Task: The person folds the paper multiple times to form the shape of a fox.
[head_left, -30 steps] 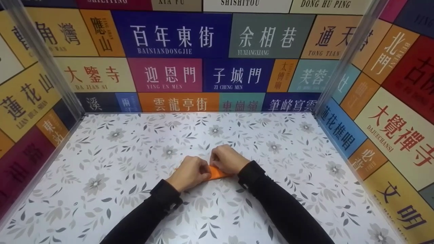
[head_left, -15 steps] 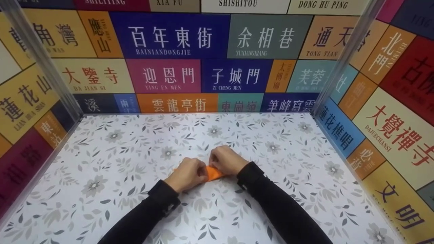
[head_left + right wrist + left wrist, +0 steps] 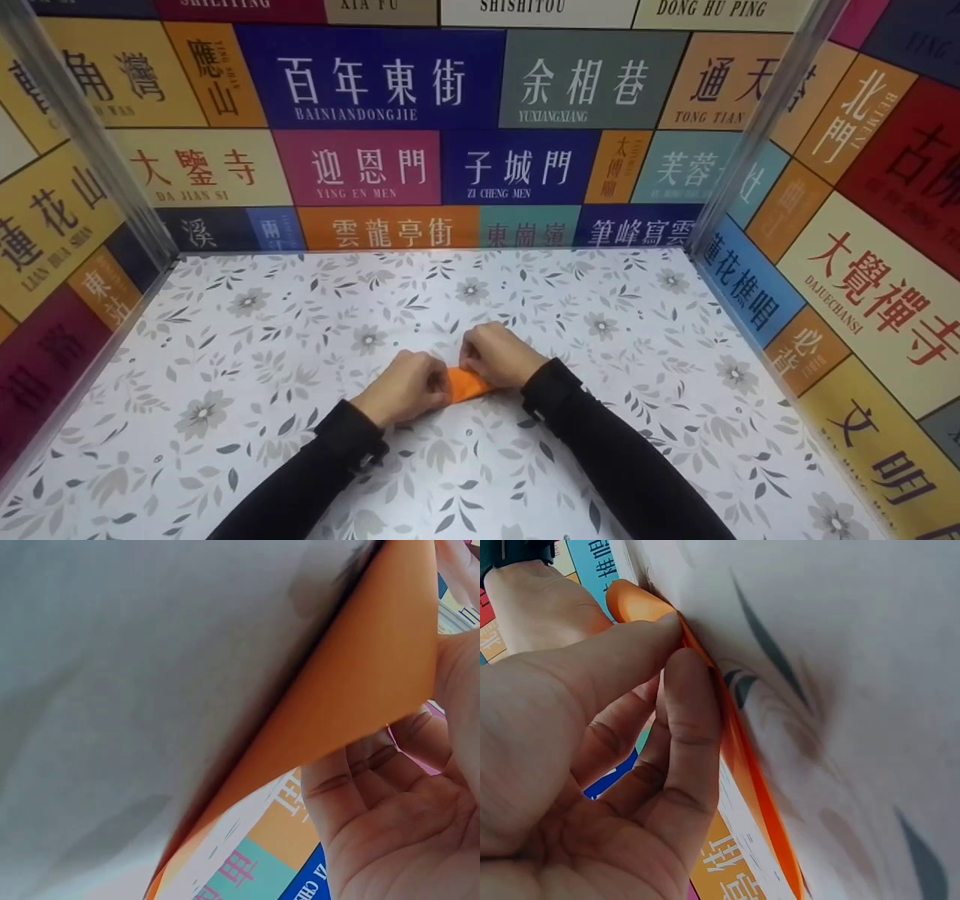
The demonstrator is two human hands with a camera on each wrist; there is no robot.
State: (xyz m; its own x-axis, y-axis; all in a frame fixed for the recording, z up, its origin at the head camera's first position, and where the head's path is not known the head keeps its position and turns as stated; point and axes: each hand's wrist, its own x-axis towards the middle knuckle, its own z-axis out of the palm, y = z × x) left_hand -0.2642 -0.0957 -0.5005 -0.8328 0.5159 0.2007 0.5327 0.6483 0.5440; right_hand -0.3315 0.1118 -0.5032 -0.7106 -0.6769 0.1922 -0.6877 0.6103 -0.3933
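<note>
**Orange paper pinched between both hands, mid-fold**

Orange paper [image 3: 466,384] low in the middle of the head view, lying on the floral tabletop [image 3: 225,360] and nearly hidden between two fists. Gripped at one end by the left hand [image 3: 405,388], thumb and forefinger curled and pinching the edge, as seen close up in the left wrist view [image 3: 739,757]. Gripped at the other end by the right hand [image 3: 499,356], fingers curled over the sheet, with the paper's broad flap [image 3: 360,682] filling the upper right of the right wrist view. Black sleeves [image 3: 600,457] running down to the bottom edge of the frame.

Judged as a folding step: a crease being pressed or a flap being turned, with both ends pinned. Next move likely calling for a firm hold at one end, a careful slide of fingertips along the fold, and edges kept lined up to avoid a skewed crease.

No containers in sight, hence nothing held in any. Farther back, only bare floral surface, then clear corner posts [image 3: 742,127] and walls of coloured sign panels [image 3: 375,75] across the top of the frame.
</note>
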